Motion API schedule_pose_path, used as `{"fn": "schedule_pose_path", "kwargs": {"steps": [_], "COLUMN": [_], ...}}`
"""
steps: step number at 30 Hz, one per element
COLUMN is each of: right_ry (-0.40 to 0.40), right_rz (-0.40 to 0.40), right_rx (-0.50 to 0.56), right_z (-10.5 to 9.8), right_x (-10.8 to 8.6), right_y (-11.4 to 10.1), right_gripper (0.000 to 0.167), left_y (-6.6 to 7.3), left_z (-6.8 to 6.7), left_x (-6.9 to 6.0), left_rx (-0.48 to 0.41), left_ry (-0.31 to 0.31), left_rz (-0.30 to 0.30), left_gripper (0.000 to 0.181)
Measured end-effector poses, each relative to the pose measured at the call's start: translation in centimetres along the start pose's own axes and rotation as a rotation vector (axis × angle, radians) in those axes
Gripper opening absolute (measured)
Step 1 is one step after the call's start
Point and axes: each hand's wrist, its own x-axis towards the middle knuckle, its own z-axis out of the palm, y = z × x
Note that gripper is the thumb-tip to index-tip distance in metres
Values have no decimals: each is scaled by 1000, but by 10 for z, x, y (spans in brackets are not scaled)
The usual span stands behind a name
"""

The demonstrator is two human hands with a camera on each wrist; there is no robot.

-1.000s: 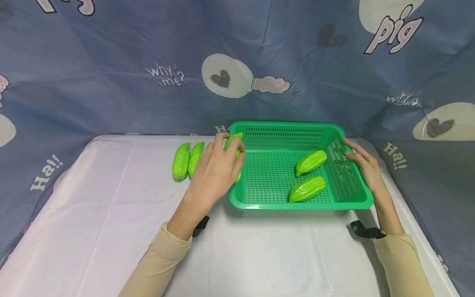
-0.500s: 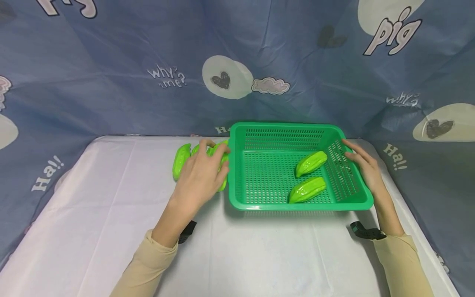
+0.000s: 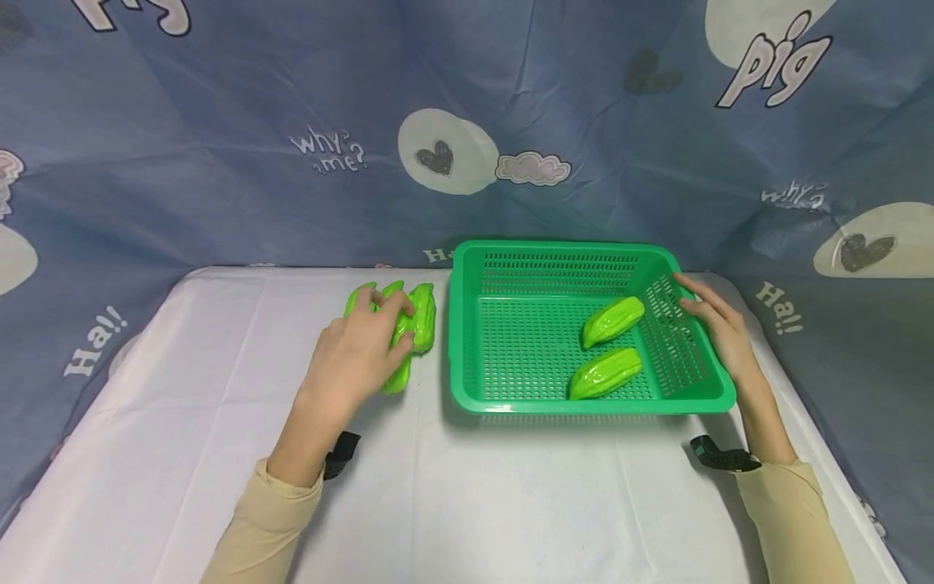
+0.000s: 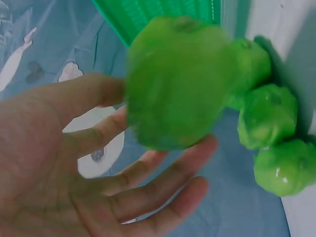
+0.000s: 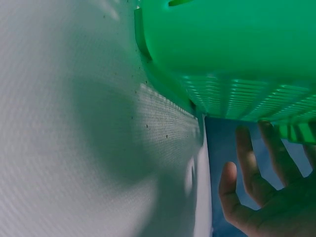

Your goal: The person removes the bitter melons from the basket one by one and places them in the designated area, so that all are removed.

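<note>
Left hand (image 3: 356, 350) pinching a green gourd (image 4: 175, 91) over the tabletop (image 3: 511, 503), just beside three lined-up gourds (image 4: 269, 116)! Right hand (image 3: 724, 334), fingers loosely spread, rests at the short side of the green basket (image 3: 584, 407), where two more gourds (image 3: 613, 321) lie inside.

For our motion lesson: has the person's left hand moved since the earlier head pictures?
Yes: the left hand has moved leftward, away from the green basket.

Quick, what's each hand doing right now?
Left hand: closed, holding a green vegetable.
Right hand: open, fingers loosely extended at the rim of the green basket.
</note>
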Motion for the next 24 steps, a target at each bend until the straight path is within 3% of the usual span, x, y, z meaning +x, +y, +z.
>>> {"fn": "schedule_pose_path", "kwargs": {"steps": [13,24], "right_ry": [5,-3], "right_rz": [22,39], "right_rx": [37,111], "right_z": [-1,-1], "right_x": [0,0], "right_y": [1,-1], "right_gripper": [53,53], "left_y": [-23,-56], "left_z": [-12,-15], "left_x": [-5,3], "left_rx": [33,85], "left_ry": [-155,-11], "left_rz": [-87,-140], "left_gripper": [39,39]}}
